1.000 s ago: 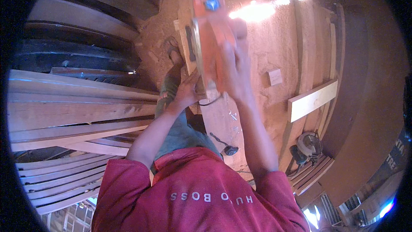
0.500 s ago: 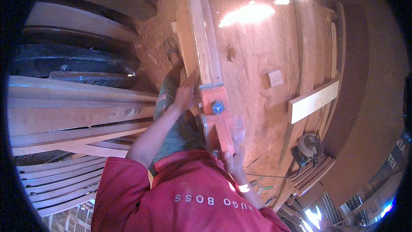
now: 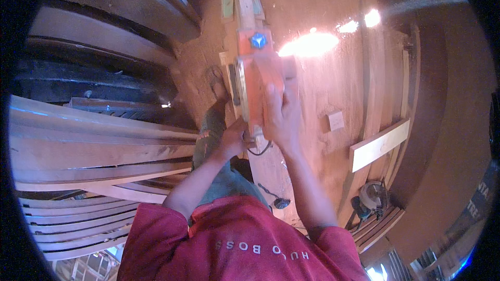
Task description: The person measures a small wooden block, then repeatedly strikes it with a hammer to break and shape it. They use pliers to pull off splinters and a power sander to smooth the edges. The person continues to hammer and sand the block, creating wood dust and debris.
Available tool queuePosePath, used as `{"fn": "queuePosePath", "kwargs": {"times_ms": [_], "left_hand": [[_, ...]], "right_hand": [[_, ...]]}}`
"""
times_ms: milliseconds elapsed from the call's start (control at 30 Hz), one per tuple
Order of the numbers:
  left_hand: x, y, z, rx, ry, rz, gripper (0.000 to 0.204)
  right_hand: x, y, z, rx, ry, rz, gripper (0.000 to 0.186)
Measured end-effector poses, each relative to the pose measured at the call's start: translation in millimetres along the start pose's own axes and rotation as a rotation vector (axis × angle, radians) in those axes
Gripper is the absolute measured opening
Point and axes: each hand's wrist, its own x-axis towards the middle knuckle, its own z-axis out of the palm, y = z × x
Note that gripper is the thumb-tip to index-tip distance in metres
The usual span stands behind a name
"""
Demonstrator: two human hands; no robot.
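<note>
An orange electric hand planer (image 3: 254,86) with a blue front knob (image 3: 258,40) sits on a long wooden board (image 3: 272,171) that runs away from me. My right hand (image 3: 283,117) is wrapped round the planer's rear handle, the thumb along its top. Just behind the planer on the left, my left hand (image 3: 235,138) is closed at the board's edge; some of its fingers are hidden. A dark power cord (image 3: 260,151) loops from the planer's back end. Farther back, a cord with a dark round end (image 3: 281,203) lies over the board near my body.
Stacked planks (image 3: 104,145) fill the left side. On the right lie a pale short board (image 3: 380,145), a small light block (image 3: 336,121) and a circular saw (image 3: 372,198) on slats. My sandaled foot (image 3: 216,78) stands left of the board. Bright sunlight (image 3: 310,44) strikes the dusty ground.
The planer has slid forward along the board, away from me, with my right hand on its handle. My left hand has shifted slightly back toward me. The cords have come into view.
</note>
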Motion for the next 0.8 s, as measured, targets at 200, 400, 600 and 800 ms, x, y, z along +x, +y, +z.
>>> {"fn": "queuePosePath", "kwargs": {"times_ms": [200, 400, 600, 800], "left_hand": [[2.8, 8.1, 0.4, 0.016, 0.165, 0.051, 0.095], [6.6, -15.6, 14.3, 0.103, 0.177, 0.172, 0.095], [-2.8, -12.7, 13.8, 0.143, 0.117, 0.096, 0.098], [-2.6, -64.8, 40.6, 0.397, 0.111, 0.282, 0.091]], "right_hand": [[121.0, -24.8, 33.9, 0.128, -0.092, 0.081, 0.050], [246.4, -40.1, 59.7, -0.116, 0.111, -0.136, 0.057], [164.6, -32.2, 37.8, 0.074, -0.110, 0.002, 0.064], [-124.1, 23.8, -55.3, 0.060, -0.304, 0.332, 0.055]]}}
